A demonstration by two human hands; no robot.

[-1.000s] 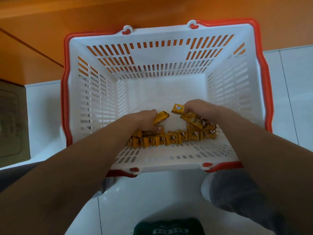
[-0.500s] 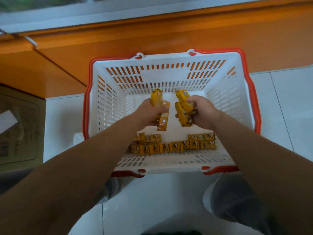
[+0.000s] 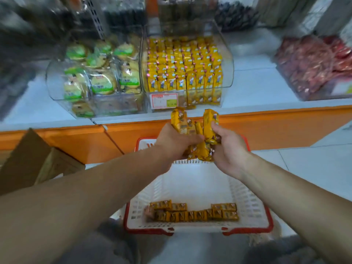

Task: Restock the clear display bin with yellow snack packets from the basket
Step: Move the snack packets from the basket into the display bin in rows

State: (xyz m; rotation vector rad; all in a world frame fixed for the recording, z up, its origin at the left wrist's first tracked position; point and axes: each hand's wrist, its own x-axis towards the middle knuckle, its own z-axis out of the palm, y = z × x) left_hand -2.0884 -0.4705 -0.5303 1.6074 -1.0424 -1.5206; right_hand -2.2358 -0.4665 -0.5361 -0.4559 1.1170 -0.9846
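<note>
Seemingly partway through, with the clear display bin [image 3: 227, 73] on the tabletop [image 3: 257, 88] already lined with rows yet spare packets [image 3: 192, 212] left along the near wall of the basket [image 3: 247, 228]. Gripping a bunch of yellow snack packets [image 3: 209, 121], left hand [image 3: 175, 141] and right hand [image 3: 230, 151] both curled round it, raised above the basket and just short of the bin
</note>
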